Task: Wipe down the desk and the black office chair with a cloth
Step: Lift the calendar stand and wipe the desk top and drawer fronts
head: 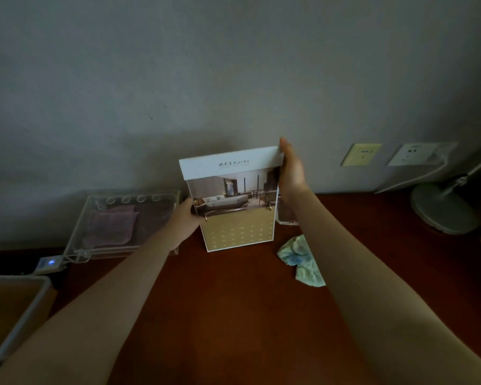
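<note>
Both left grip [184, 219] and right grip [290, 173] are clasping the brochure stand [233, 201], seemingly clearing the surface [233, 315]; wiping next is requiring the cloth [301, 258] beside it.

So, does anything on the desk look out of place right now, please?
Only mildly: the cloth lies crumpled on the desk, unheld, while the left hand and right hand hold a tilted calendar.

Looks like a hotel room: dark wooden desk [233, 315] against a plain wall [233, 65], stand card [231, 201] picturing a furnished room, clear tray [75, 237] of folded cloths [110, 226], wall sockets [361, 154], lamp base [439, 209], bin [25, 315].
</note>
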The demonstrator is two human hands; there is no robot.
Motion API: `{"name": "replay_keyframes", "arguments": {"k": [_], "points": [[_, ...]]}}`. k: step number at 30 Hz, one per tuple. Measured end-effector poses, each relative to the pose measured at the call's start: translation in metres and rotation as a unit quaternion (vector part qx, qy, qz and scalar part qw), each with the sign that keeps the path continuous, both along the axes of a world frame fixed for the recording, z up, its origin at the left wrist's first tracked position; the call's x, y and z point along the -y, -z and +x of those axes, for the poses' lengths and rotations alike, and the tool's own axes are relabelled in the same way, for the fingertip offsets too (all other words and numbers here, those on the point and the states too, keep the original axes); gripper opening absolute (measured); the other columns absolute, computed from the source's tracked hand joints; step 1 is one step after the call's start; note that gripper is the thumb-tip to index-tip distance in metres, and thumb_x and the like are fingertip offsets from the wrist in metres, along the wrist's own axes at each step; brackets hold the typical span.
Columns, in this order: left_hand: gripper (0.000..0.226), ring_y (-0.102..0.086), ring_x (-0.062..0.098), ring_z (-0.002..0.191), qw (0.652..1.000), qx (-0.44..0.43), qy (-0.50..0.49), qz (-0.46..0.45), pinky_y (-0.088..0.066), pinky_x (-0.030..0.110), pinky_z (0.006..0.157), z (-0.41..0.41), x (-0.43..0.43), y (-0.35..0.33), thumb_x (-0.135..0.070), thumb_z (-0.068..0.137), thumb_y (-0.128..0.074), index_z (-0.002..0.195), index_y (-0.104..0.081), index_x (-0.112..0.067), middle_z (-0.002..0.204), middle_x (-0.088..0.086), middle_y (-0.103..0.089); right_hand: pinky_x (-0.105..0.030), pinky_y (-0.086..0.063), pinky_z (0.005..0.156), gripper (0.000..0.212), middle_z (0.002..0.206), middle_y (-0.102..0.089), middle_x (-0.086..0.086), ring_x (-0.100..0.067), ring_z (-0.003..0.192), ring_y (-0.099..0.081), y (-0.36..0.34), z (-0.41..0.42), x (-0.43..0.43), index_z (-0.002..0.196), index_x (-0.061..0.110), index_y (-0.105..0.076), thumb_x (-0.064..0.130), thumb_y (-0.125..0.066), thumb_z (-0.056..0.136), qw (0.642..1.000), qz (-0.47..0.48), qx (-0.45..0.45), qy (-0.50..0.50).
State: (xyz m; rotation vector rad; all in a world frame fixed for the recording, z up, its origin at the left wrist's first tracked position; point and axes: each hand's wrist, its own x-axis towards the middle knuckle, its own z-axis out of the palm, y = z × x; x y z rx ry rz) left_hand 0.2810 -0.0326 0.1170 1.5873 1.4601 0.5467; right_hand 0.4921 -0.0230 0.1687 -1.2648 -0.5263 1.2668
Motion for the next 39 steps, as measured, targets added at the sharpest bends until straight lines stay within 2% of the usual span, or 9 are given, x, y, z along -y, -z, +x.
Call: {"name": "replay_keyframes", "arguments": {"k": [6,11,14,19,25,29,31,36,39], "points": [[0.025,-0.051,0.013,0.074,0.999,-0.041,-0.022,-0.003,-0.037,0.021,0.059,0.002,-0.034,0.01,-0.002,0.092,-0.052,0.117,-0.053,-0.004,0.103,0.01,-0.06,-0.037,-0.05,0.08,0.056,0.103,-0.055,-0.011,-0.024,0.09,-0.058,0.006,0.007,-0.03,0.128,0.012,-0.048,0.051,-0.051,0.088,1.0,-0.023,0.009,0.007],[0.026,-0.05,0.016,0.075,0.997,-0.047,-0.052,-0.01,-0.037,0.025,0.062,-0.007,-0.065,0.009,-0.001,0.091,-0.051,0.117,-0.05,-0.004,0.104,0.013,-0.058,-0.032,-0.047,0.077,0.026,0.091,-0.054,-0.004,-0.016,0.082,-0.055,0.007,0.005,-0.05,0.1,0.017,-0.05,0.042,-0.045,0.095,0.999,-0.02,0.028,-0.014],[0.028,-0.053,0.02,0.086,0.997,-0.06,-0.046,-0.006,-0.038,0.025,0.063,-0.012,-0.077,0.008,-0.001,0.091,-0.051,0.119,-0.051,-0.003,0.105,0.012,-0.06,-0.03,-0.044,0.078,0.027,0.09,-0.05,-0.001,-0.013,0.081,-0.051,0.0,-0.002,-0.057,0.106,0.017,-0.04,0.043,-0.039,0.098,0.995,-0.03,0.088,-0.038],[0.029,-0.049,0.012,0.07,0.997,-0.074,-0.035,0.007,-0.037,0.022,0.062,-0.016,-0.082,0.013,-0.001,0.091,-0.051,0.12,-0.052,-0.003,0.083,0.0,-0.056,-0.035,-0.043,0.092,0.023,0.093,-0.051,0.0,-0.013,0.087,-0.051,0.001,0.0,-0.065,0.093,0.022,-0.046,0.044,-0.039,0.098,0.992,-0.018,0.107,-0.06],[0.029,-0.051,0.018,0.068,0.996,-0.083,-0.037,0.017,-0.04,0.027,0.06,-0.018,-0.074,0.02,0.003,0.09,-0.049,0.117,-0.052,-0.007,0.085,0.005,-0.059,-0.038,-0.041,0.099,0.032,0.098,-0.052,0.001,-0.014,0.092,-0.052,0.0,0.0,-0.058,0.113,0.017,-0.042,0.046,-0.038,0.098,0.988,-0.006,0.128,-0.08],[0.04,-0.059,0.027,0.102,0.999,-0.041,-0.033,0.012,-0.047,0.043,0.088,-0.023,-0.07,0.027,-0.001,0.087,-0.058,0.123,-0.056,-0.017,0.111,0.005,-0.064,-0.044,-0.029,0.11,0.062,0.14,-0.044,-0.009,-0.026,0.128,-0.042,0.008,0.005,-0.044,0.142,0.012,-0.034,0.055,-0.028,0.098,0.981,-0.027,0.177,-0.08],[0.031,-0.057,0.026,0.095,0.996,-0.037,-0.085,0.008,-0.046,0.038,0.083,-0.021,-0.063,0.03,-0.002,0.088,-0.057,0.118,-0.057,-0.008,0.106,0.011,-0.063,-0.045,-0.027,0.111,0.062,0.146,-0.039,-0.011,-0.028,0.133,-0.038,0.028,0.015,-0.034,0.145,0.012,-0.033,0.053,-0.021,0.099,0.978,-0.068,0.19,-0.054],[0.018,-0.051,0.015,0.056,0.976,-0.076,-0.202,-0.013,-0.039,0.02,0.042,-0.009,-0.03,0.061,-0.006,0.088,-0.057,0.104,-0.054,0.001,0.087,0.014,-0.062,-0.032,-0.046,0.081,0.04,0.126,-0.056,-0.021,-0.032,0.107,-0.057,0.099,0.058,0.011,0.125,-0.001,-0.053,0.027,-0.039,0.1,0.918,-0.187,0.341,-0.075],[0.008,-0.057,0.025,0.069,0.984,-0.113,-0.088,-0.11,-0.044,0.031,0.059,0.007,-0.012,0.086,-0.008,0.09,-0.049,0.098,-0.05,-0.009,0.088,0.014,-0.058,-0.035,-0.044,0.086,0.035,0.122,-0.059,-0.018,-0.036,0.108,-0.057,0.145,0.079,0.032,0.127,0.007,-0.053,0.023,-0.04,0.098,0.839,-0.224,0.47,-0.158]]}}
